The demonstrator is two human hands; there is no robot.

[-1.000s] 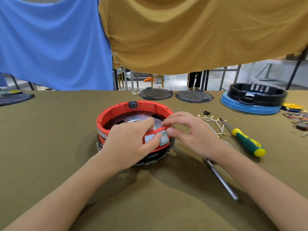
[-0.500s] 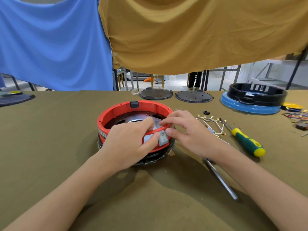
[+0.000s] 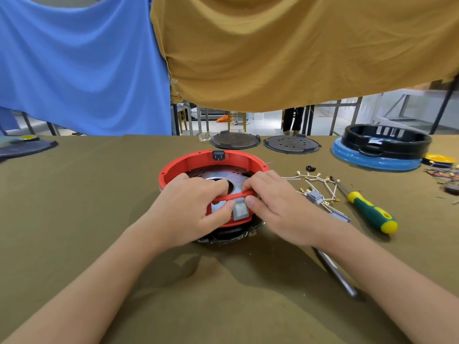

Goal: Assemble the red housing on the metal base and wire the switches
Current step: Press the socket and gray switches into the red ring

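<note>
I see left hand (image 3: 185, 214) gripping red housing (image 3: 198, 161) near rim, thumb outside by grey switch (image 3: 240, 210); right hand (image 3: 278, 207) pinching rim beside switch.

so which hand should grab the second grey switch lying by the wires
Right. The right hand is nearer the loose grey rocker switch among the white wires. The left hand grips the round red plastic housing beside its fitted switch, steadying it.

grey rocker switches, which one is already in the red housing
The grey rocker switch between both thumbs, seated in the round red plastic housing wall. The other grey switch lies loose among the wires.
</note>
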